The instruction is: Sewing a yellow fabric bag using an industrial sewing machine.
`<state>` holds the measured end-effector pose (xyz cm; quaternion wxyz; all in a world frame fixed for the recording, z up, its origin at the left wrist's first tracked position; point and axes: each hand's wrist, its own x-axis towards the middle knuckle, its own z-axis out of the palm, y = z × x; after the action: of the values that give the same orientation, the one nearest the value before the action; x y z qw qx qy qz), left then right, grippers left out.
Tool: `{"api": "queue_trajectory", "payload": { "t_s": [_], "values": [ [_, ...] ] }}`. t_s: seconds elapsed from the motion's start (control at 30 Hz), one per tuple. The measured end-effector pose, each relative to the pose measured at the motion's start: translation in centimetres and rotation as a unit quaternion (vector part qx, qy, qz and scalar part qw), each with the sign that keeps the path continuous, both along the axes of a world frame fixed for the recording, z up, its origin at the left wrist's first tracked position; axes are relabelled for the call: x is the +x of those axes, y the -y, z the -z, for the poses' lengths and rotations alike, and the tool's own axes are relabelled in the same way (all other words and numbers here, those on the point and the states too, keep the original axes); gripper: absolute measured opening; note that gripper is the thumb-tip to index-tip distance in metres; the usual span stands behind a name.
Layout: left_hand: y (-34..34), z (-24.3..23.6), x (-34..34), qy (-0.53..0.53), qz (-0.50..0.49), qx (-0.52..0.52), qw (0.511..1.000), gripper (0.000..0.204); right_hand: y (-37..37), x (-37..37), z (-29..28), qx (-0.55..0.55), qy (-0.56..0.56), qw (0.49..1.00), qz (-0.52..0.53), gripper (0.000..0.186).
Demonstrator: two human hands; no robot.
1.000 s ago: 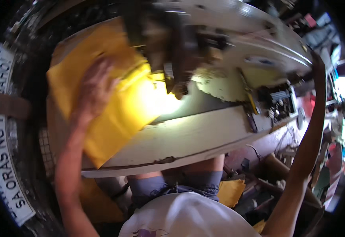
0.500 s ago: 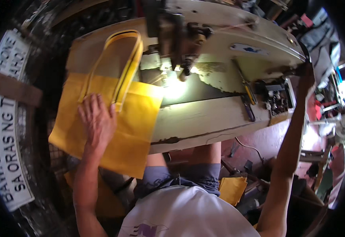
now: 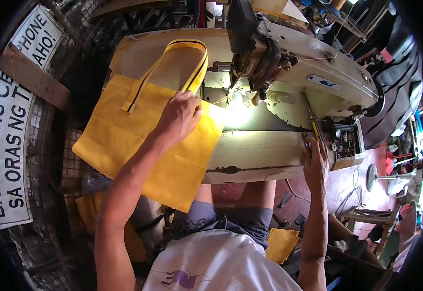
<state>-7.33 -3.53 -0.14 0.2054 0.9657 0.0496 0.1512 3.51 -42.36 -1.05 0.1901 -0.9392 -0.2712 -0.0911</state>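
A yellow bag panel lies at the left of the sewing machine's table, its lower part hanging over the front edge. A looped yellow strap with a dark line along it is on its upper part. My left hand is closed at the strap's right end, which it mostly covers. At the table's right, my right hand has its fingers curled round a small dark-handled tool, mostly hidden. Just beyond those fingers lies a screwdriver with a yellow and black handle. A bright lamp lights the sewing machine's needle area.
An open box of small metal parts sits at the table's right end, beside the machine's handwheel. More yellow pieces lie below, right of my legs. A wire mesh wall with a white sign stands at the left.
My left hand has gone from lying flat on the panel to closing at the strap's right end. My right hand has come from the handwheel down to the small tool.
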Motion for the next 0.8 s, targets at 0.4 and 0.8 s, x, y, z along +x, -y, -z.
{"api": "queue_trajectory", "payload": {
  "t_s": [0.4, 0.8],
  "values": [
    [-4.0, -2.0, 2.2, -0.186, 0.079, -0.41, 0.889, 0.01, -17.0, -6.3, -4.1, 0.165, -0.362, 0.901, -0.173, 0.026],
    [-4.2, -1.4, 2.1, -0.154, 0.07, -0.481, 0.861, 0.008, -22.7, -4.2, -2.0, 0.175, -0.385, 0.88, -0.215, 0.026]
  ]
}}
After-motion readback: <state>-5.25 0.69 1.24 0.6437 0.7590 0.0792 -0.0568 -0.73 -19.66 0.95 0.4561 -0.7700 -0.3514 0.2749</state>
